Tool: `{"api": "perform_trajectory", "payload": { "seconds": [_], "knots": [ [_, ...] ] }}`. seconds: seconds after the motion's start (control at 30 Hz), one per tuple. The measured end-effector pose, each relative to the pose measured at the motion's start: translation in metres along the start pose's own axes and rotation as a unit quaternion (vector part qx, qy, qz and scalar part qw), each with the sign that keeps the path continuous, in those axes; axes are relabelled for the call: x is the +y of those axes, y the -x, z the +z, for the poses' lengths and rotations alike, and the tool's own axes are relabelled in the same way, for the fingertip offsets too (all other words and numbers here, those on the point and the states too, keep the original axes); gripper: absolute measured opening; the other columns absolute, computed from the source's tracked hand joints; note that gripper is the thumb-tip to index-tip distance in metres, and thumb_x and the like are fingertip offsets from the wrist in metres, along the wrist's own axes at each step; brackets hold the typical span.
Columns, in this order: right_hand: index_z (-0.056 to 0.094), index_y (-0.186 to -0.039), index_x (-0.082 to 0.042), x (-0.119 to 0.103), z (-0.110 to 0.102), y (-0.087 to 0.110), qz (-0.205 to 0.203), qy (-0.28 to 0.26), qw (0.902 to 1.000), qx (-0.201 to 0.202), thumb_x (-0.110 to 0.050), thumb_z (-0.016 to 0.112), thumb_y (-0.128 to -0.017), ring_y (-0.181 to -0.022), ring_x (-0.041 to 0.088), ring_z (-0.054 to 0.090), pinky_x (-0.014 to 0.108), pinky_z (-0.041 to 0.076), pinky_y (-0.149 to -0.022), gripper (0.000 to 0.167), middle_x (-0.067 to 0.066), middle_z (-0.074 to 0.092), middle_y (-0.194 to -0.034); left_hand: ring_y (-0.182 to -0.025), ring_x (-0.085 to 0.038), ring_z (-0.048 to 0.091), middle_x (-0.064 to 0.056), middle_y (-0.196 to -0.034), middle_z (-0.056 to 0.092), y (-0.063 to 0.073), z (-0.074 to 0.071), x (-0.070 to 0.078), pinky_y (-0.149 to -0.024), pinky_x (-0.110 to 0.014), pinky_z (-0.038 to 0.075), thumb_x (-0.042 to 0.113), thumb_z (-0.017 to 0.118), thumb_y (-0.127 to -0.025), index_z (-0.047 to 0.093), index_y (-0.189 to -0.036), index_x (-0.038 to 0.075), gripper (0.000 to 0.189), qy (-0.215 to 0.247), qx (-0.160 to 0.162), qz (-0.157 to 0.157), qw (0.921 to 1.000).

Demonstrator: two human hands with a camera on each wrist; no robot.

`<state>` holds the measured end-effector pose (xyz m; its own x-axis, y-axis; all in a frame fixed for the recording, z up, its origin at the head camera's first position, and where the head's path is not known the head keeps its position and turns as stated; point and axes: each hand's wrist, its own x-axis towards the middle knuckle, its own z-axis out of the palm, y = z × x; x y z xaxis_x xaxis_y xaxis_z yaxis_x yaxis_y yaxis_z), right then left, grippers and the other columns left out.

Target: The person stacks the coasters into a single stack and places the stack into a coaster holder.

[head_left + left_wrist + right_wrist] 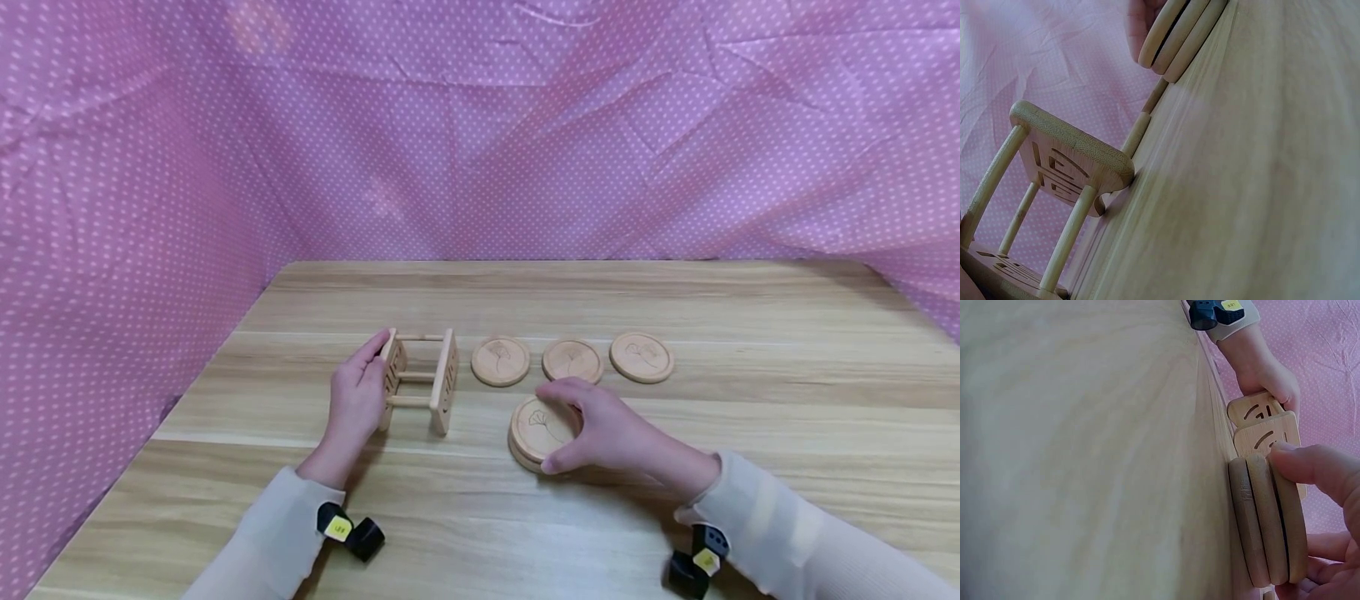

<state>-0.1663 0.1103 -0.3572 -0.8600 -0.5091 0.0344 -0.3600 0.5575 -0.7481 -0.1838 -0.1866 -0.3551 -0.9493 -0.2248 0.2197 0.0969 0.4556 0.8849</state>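
Grips rack [417, 377] at left with left hand [360, 396], presumably for steadiness, and pinches top disc [542, 422] by its rim with right hand [602, 425].

1. The right hand [1342, 478] pinches the outermost of three stacked round, light-brown wooden discs [1261, 519], thumb on one edge, fingers at the opposite edge.
2. A dark gap separates that disc from the middle one.
3. Beyond them is a pale wooden rack with slotted panels [1263, 432]; the left hand [1272, 380] grips its far panel.
4. A black wrist device [1202, 315] with a yellow label sits by the beige sleeve cuff [1238, 330].
5. Pink dotted cloth [1330, 375] hangs beside the pale wood-grained counter [1097, 456].
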Motion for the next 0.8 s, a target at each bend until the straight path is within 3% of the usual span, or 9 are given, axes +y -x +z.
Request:
{"api": "perform_trajectory", "payload": {
  "seconds": [0.8],
  "knots": [
    [0.049,-0.131,0.0,-0.0014,0.0,-0.0012,-0.008,0.002,1.0,0.002,-0.025,0.086,-0.055,-0.124,0.032,0.042,0.048,0.029,-0.106,0.088,0.015,0.049,-0.133,-0.119,-0.022,0.045,-0.013,-0.138,0.046,-0.0015,-0.0004,0.0003,-0.097,-0.037,0.04,0.005,0.035,-0.095,0.049,-0.133,0.004,0.041,0.008,-0.003,-0.012,0.9999]
  ]
}}
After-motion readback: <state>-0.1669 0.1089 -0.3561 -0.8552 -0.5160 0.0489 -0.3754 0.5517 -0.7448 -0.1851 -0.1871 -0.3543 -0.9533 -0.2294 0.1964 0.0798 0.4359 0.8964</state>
